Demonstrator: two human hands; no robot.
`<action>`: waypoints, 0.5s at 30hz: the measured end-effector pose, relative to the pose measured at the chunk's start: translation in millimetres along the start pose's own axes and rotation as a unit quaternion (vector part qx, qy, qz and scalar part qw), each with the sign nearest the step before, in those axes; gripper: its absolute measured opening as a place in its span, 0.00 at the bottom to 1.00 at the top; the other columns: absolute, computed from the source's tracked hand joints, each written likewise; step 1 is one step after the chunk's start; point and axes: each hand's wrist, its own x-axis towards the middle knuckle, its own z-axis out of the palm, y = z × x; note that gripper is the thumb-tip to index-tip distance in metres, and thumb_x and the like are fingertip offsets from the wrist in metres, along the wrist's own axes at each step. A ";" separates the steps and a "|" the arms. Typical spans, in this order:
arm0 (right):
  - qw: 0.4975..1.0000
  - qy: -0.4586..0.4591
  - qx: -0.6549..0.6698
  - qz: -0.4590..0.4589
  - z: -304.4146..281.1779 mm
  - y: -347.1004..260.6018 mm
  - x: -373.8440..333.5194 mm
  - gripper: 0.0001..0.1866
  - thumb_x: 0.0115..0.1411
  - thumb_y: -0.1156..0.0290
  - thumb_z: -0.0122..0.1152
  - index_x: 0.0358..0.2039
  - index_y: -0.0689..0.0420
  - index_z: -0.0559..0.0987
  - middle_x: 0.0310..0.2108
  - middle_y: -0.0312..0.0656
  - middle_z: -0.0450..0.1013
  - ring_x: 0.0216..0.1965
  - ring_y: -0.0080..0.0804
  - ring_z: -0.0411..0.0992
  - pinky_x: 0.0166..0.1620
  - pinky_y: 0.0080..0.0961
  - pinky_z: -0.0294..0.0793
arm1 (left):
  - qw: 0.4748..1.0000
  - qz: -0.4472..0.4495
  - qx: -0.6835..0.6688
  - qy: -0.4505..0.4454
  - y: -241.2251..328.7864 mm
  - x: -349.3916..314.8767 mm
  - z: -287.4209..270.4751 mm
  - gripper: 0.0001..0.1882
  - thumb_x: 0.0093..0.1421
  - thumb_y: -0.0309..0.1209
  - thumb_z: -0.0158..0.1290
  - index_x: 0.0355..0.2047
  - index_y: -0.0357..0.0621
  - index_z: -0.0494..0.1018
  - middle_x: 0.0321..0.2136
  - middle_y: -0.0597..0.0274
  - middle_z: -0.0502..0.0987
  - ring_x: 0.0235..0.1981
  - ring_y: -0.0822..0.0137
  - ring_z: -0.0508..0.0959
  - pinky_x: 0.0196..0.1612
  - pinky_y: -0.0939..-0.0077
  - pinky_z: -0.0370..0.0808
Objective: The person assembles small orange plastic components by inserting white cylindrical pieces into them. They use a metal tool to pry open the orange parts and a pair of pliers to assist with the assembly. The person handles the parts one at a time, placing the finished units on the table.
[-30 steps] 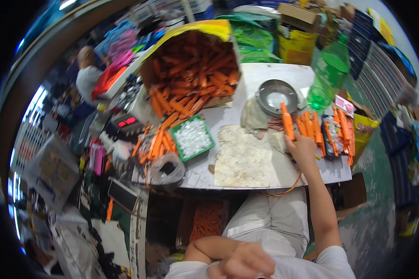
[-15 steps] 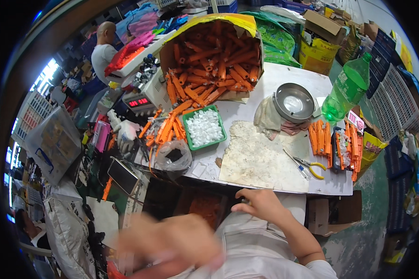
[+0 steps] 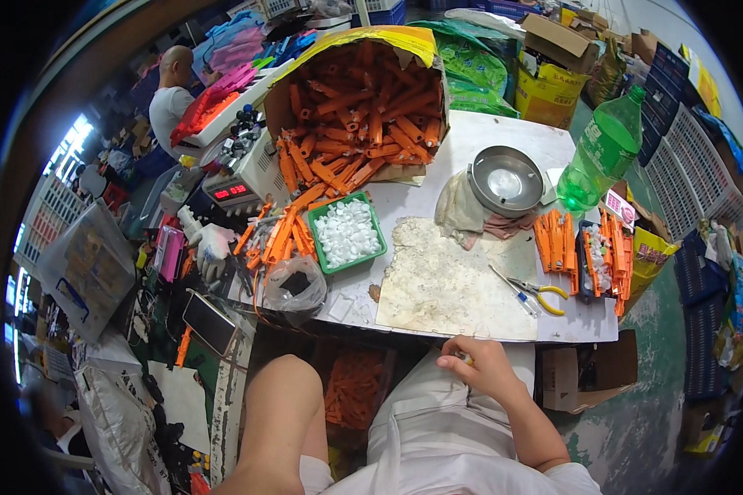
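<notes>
My right hand [image 3: 485, 366] rests over my lap, just below the table's front edge. Its fingers are curled round something small with a yellowish bit showing, too hidden to name. My left hand does not show; a bare knee [image 3: 287, 393] fills the lower left. On the table ahead lies a stained sheet [image 3: 454, 285], with yellow-handled pliers [image 3: 543, 295] and a thin screwdriver-like tool [image 3: 512, 289] at its right edge. Left of the sheet is a green tray [image 3: 380, 239] of small white pieces. Orange plastic parts [image 3: 556, 241] lie in a row at the right.
A big box of orange parts [image 3: 363, 115] lies open at the back. A round metal bowl [image 3: 508, 181] sits on a cloth [image 3: 462, 206], near a green bottle [image 3: 603, 148]. At left are a power supply [image 3: 239, 181] and a phone-like device [image 3: 210, 322]. A person [image 3: 170, 99] sits beyond.
The blurred left hand that was over my lap has gone from view, uncovering the knee and a bin of orange parts below the table. My right hand has shifted slightly right, still curled.
</notes>
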 end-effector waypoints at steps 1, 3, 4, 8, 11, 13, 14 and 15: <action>1.000 0.001 -0.003 0.008 -2.6 -0.4 -0.6 0.18 0.53 0.53 0.64 0.30 0.56 0.79 0.21 0.42 0.74 0.20 0.36 0.72 0.27 0.27 0.70 | 0.999 -0.009 0.028 0.032 -0.1 -1.8 -4.1 0.16 0.48 0.11 0.52 0.37 0.37 0.69 0.40 0.59 0.64 0.31 0.61 0.76 0.37 0.66 0.77; 1.000 0.003 -0.004 0.016 -4.6 -2.2 -1.1 0.19 0.53 0.52 0.64 0.29 0.56 0.78 0.22 0.42 0.74 0.21 0.38 0.73 0.27 0.28 0.71 | 0.991 -0.025 0.094 0.096 4.0 -3.7 -5.6 0.14 0.49 0.13 0.53 0.36 0.39 0.69 0.39 0.59 0.66 0.28 0.62 0.76 0.36 0.66 0.77; 1.000 0.004 -0.002 0.018 -4.6 -3.8 -1.4 0.18 0.53 0.52 0.64 0.29 0.56 0.78 0.22 0.42 0.75 0.22 0.38 0.73 0.28 0.28 0.71 | 0.988 -0.045 0.065 0.133 13.1 -4.3 -2.8 0.15 0.51 0.16 0.53 0.39 0.40 0.67 0.41 0.60 0.66 0.30 0.63 0.76 0.37 0.68 0.76; 1.000 0.004 0.017 0.002 -4.9 -4.4 -1.5 0.18 0.53 0.53 0.64 0.30 0.57 0.78 0.23 0.42 0.75 0.22 0.37 0.73 0.29 0.28 0.71 | 0.975 -0.099 0.007 0.199 47.6 0.6 15.0 0.17 0.55 0.23 0.53 0.45 0.43 0.65 0.43 0.60 0.65 0.33 0.65 0.75 0.37 0.72 0.75; 1.000 0.012 -0.001 -0.006 0.9 -2.5 -5.2 0.17 0.53 0.54 0.64 0.30 0.56 0.79 0.24 0.42 0.75 0.23 0.38 0.73 0.29 0.28 0.71 | 0.986 -0.089 0.002 0.138 48.5 -4.3 15.3 0.17 0.55 0.24 0.53 0.45 0.43 0.65 0.43 0.60 0.66 0.34 0.66 0.75 0.37 0.73 0.75; 1.000 0.014 -0.002 -0.016 2.6 -3.1 -4.7 0.18 0.53 0.53 0.64 0.30 0.56 0.79 0.24 0.42 0.75 0.23 0.38 0.73 0.29 0.28 0.71 | 0.989 -0.103 -0.003 0.102 41.2 3.4 16.1 0.17 0.56 0.25 0.53 0.45 0.44 0.65 0.43 0.59 0.66 0.34 0.66 0.75 0.37 0.73 0.75; 1.000 0.009 -0.006 -0.015 1.2 -4.0 -5.7 0.18 0.53 0.53 0.63 0.30 0.56 0.79 0.24 0.42 0.75 0.22 0.38 0.74 0.29 0.28 0.71 | 0.990 -0.112 -0.008 0.087 38.4 4.9 16.3 0.17 0.56 0.25 0.53 0.46 0.44 0.65 0.43 0.59 0.66 0.34 0.66 0.75 0.37 0.73 0.75; 1.000 0.007 -0.011 -0.012 -1.0 -3.7 -6.4 0.18 0.53 0.52 0.63 0.30 0.56 0.79 0.23 0.42 0.75 0.22 0.38 0.74 0.29 0.28 0.71 | 0.990 -0.119 -0.016 0.075 35.1 6.8 15.5 0.17 0.56 0.26 0.53 0.46 0.45 0.65 0.43 0.59 0.66 0.34 0.66 0.75 0.37 0.74 0.75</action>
